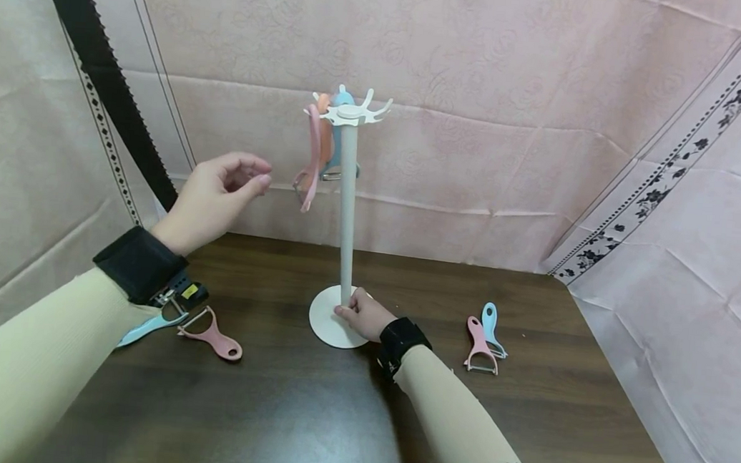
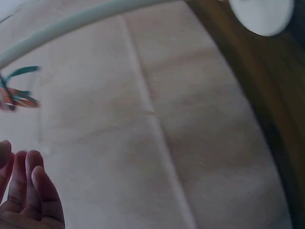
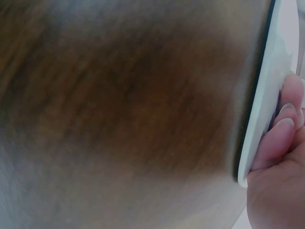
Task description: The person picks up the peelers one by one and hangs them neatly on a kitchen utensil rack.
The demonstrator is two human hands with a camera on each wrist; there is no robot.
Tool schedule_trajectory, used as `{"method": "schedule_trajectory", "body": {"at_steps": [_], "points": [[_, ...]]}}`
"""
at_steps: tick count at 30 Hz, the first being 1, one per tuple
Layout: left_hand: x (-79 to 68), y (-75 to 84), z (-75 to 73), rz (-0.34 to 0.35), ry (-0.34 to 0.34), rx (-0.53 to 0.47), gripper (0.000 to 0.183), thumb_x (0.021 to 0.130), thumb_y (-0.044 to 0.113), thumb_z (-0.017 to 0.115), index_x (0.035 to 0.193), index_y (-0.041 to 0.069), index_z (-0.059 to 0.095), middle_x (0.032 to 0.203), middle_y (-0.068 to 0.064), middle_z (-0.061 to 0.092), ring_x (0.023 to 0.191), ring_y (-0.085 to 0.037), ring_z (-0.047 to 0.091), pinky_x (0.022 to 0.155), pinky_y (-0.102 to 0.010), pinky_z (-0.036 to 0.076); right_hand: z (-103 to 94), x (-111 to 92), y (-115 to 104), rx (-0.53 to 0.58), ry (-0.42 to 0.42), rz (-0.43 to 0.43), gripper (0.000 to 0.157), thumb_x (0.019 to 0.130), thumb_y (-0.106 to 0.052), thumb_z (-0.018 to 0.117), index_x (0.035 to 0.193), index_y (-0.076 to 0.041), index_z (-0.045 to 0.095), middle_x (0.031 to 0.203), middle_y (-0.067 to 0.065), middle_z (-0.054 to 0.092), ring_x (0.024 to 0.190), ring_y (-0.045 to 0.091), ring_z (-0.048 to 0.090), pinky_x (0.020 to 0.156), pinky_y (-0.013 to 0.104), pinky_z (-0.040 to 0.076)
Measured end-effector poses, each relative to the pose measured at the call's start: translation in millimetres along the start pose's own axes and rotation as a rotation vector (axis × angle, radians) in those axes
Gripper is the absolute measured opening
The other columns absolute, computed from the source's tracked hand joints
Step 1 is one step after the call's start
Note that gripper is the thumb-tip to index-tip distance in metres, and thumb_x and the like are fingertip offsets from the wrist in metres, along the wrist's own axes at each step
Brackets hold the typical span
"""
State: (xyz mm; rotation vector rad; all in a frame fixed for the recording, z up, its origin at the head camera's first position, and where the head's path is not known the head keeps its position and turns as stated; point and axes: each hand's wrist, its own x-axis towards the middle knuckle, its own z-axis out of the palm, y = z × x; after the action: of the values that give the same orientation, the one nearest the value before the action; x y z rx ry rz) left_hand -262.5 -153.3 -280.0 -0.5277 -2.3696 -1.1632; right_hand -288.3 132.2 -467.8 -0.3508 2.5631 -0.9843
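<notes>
Left hand (image 1: pixel 218 188) is raised in the air to the left of a white stand (image 1: pixel 346 215), its fingers loosely bent and grasping nothing, with the fingertips pointing toward the peelers on the hooks but apart from them. Right hand (image 1: pixel 367 316) holds the stand low down, fingers curled at the foot of the pole and resting on the round base (image 1: pixel 324 321). In the right wrist view those fingers lie against the top of the base, near its rim.

Three peelers hang from the hooks on the left and back of the stand's top: a pink peeler (image 1: pixel 314 149) nearest the left hand, an orange peeler (image 1: pixel 327 132) beside it, and a blue peeler (image 1: pixel 337 147) partly behind the pole. The hooks toward the right carry nothing.

Four more peelers lie on the brown wooden table (image 1: pixel 267 418). To the left of the base are another pink one and a blue one, the blue partly covered by the left forearm. To the right, well apart from the base, a second such pair lies close together. Both wrists wear black bands, and pale pinkish cloth (image 1: pixel 459 65) hangs behind the table
</notes>
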Motion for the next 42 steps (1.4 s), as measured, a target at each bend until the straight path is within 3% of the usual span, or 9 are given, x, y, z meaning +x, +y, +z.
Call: {"method": "schedule_trajectory", "body": {"at_steps": [4,9,13,20,25,32,35,38,42], "points": [[-14.1,-24.1,1.4,-0.058,-0.159,0.079,0.026,0.098,0.031,0.058,0.114,0.012,0.065,0.090,-0.005,0.063,0.076,-0.020,0.052,0.064,-0.031,0.041,0.3,0.8,0.9,-0.002,0.001,0.001,0.033,0.098,-0.041,0.055,0.097,-0.009,0.045,0.085,0.004,0.050,0.077,0.018,0.051,0.069,0.030,0.042],[-35.1,-54.5,7.1,-0.095,-0.463,0.188,0.018,0.096,0.024,0.062,0.106,0.009,0.066,0.096,-0.002,0.066,0.089,-0.018,0.060,0.079,-0.042,0.047,0.6,2.1,1.7,-0.010,0.008,0.013,0.033,0.097,-0.041,0.055,0.097,-0.010,0.045,0.084,0.004,0.050,0.078,0.019,0.052,0.070,0.030,0.042],[-52.3,-71.3,16.8,-0.139,-0.664,0.243,0.020,0.091,0.022,0.069,0.103,0.007,0.065,0.093,-0.001,0.065,0.087,-0.017,0.061,0.077,-0.042,0.049,0.7,1.3,1.5,-0.005,0.010,0.010,0.033,0.097,-0.041,0.055,0.098,-0.009,0.045,0.085,0.004,0.050,0.079,0.019,0.052,0.070,0.031,0.042],[-74.0,-83.7,31.0,-0.232,-0.890,0.373,0.039,0.080,0.021,0.079,0.111,0.001,0.064,0.107,-0.011,0.065,0.100,-0.029,0.061,0.085,-0.049,0.047,1.4,1.3,1.5,-0.005,0.012,0.002,0.033,0.097,-0.040,0.056,0.097,-0.009,0.045,0.084,0.004,0.050,0.078,0.018,0.052,0.069,0.030,0.042],[-84.0,-85.7,34.9,-0.248,-0.962,0.446,0.043,0.073,0.021,0.085,0.107,0.002,0.066,0.101,-0.009,0.065,0.093,-0.026,0.062,0.083,-0.048,0.048,0.6,-0.3,0.9,0.006,0.014,0.002,0.032,0.097,-0.039,0.056,0.097,-0.009,0.045,0.084,0.004,0.050,0.078,0.019,0.052,0.069,0.031,0.042],[-93.8,-89.3,35.3,-0.190,-0.952,0.489,0.046,0.067,0.027,0.089,0.098,0.002,0.067,0.093,-0.009,0.065,0.083,-0.024,0.059,0.079,-0.048,0.047,0.5,-1.1,-0.4,0.009,0.004,-0.002,0.032,0.098,-0.039,0.055,0.098,-0.009,0.045,0.085,0.004,0.050,0.079,0.019,0.052,0.070,0.031,0.042],[-96.7,-91.9,36.9,-0.216,-0.960,0.496,0.045,0.068,0.031,0.088,0.096,0.002,0.067,0.090,-0.009,0.064,0.078,-0.023,0.056,0.075,-0.047,0.047,0.7,-1.1,-0.3,0.011,0.006,0.000,0.032,0.098,-0.039,0.055,0.098,-0.009,0.045,0.085,0.005,0.050,0.080,0.019,0.052,0.071,0.031,0.042],[-99.0,-95.5,39.7,-0.267,-0.972,0.517,0.036,0.073,0.025,0.085,0.095,0.004,0.067,0.088,-0.007,0.062,0.076,-0.023,0.053,0.073,-0.045,0.046,0.8,-1.2,-0.2,0.006,0.012,0.003,0.032,0.098,-0.040,0.056,0.097,-0.010,0.044,0.084,0.004,0.049,0.079,0.019,0.051,0.070,0.031,0.041],[-102.8,-99.8,42.6,-0.239,-0.973,0.557,0.025,0.074,0.014,0.082,0.093,0.008,0.067,0.086,-0.005,0.061,0.074,-0.022,0.052,0.071,-0.043,0.045,1.6,-1.4,-0.2,0.004,0.026,-0.029,0.031,0.098,-0.037,0.056,0.095,-0.008,0.045,0.081,0.003,0.049,0.075,0.017,0.050,0.067,0.028,0.042]]}}
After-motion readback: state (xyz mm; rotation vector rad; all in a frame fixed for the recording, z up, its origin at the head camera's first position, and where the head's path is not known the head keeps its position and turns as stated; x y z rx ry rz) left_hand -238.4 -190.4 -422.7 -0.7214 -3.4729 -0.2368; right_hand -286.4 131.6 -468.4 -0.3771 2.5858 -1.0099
